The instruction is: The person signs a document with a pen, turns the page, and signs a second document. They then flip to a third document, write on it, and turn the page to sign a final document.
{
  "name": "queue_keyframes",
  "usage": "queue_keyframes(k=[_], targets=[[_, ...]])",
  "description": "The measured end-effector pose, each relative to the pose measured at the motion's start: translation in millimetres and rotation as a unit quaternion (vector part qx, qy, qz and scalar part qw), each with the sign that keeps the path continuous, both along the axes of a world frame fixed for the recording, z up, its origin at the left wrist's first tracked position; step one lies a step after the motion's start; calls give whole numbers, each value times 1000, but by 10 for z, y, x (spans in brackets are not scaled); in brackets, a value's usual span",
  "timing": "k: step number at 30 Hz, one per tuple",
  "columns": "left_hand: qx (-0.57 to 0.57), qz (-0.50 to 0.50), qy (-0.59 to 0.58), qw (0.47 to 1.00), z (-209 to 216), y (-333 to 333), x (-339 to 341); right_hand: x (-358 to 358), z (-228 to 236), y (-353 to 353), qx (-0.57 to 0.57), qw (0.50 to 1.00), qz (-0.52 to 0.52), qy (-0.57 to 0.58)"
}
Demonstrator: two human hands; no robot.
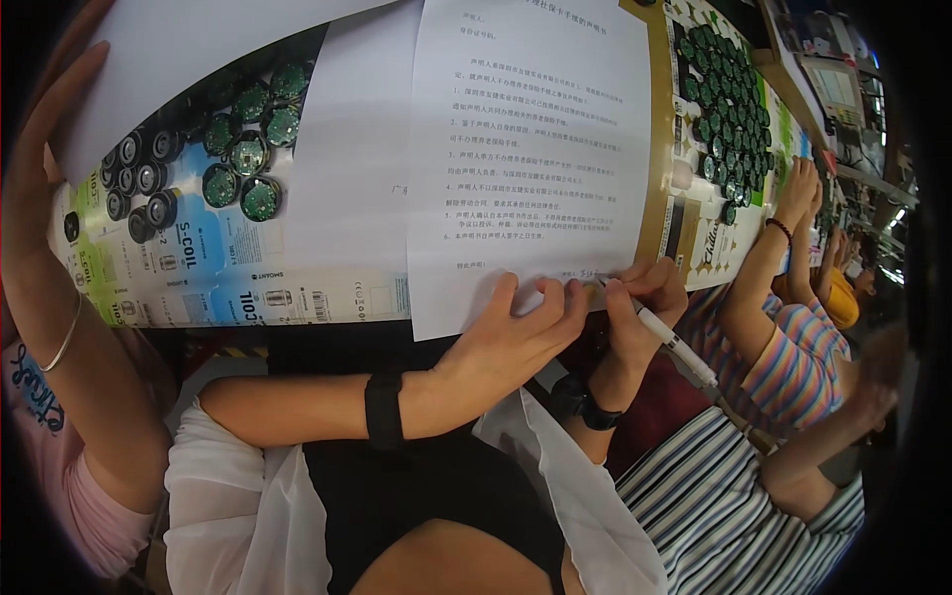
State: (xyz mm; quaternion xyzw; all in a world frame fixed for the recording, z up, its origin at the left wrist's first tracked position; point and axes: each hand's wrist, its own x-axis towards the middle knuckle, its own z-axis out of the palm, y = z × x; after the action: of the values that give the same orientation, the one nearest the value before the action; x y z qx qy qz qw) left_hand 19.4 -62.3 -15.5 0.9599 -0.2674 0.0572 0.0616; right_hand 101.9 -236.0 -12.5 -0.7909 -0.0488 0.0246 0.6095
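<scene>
My right hand (pixel 643 309) grips a white pen (pixel 678 345), its tip at the signature line near the lower right corner of a printed sheet of paper (pixel 526 188). A little handwriting shows by the pen tip. Bent and spread, the fingers of my left hand (pixel 516 332) rest on the bottom edge of the same sheet, just left of the pen. The left hand holds nothing that I can see. Another white sheet (pixel 352 149) lies partly under the printed one.
Green round circuit boards (pixel 248 154) and black ring-shaped parts (pixel 144 178) cover the table at left; more circuit boards (pixel 724 109) lie at right. A co-worker's arm (pixel 59 268) with a bracelet reaches a large white sheet (pixel 188 59). Other people (pixel 793 327) sit along the right.
</scene>
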Motion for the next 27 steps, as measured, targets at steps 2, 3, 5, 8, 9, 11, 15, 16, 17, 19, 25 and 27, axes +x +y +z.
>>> queue_keyframes(k=[2,3,5,8,9,11,15,16,17,19,25,27], targets=[[-2,1,2,1000,0,-4,4,3,-2,-16,-6,1000,6,-3],[-5,4,2,1000,-4,-7,3,5,-9,-32,-13,1000,12,-5],[-11,8,3,1000,-12,-15,0,18,-107,-188,-25,999,24,-16],[-9,10,-5,1000,-28,-19,-3,39,-192,-306,-41,998,33,-32],[-7,10,-8,1000,-31,-18,-4,40,-195,-305,-39,998,32,-32],[-9,5,-1,1000,-24,-4,-10,34,-194,-298,-38,998,29,-31],[-11,-3,8,1000,-27,-5,-25,17,-195,-285,-34,999,22,-30],[-10,1,5,1000,-40,-13,-29,15,-194,-281,-33,999,21,-31],[-9,5,2,1000,-50,-21,-34,13,-193,-277,-32,999,20,-31],[-9,13,-6,1000,-66,-40,-41,9,-194,-267,-30,999,17,-32],[-19,12,-15,1000,-65,-23,-25,7,-57,-95,-13,1000,23,-15],[-14,6,-12,1000,-41,0,-21,37,-66,-51,25,999,32,-33]])
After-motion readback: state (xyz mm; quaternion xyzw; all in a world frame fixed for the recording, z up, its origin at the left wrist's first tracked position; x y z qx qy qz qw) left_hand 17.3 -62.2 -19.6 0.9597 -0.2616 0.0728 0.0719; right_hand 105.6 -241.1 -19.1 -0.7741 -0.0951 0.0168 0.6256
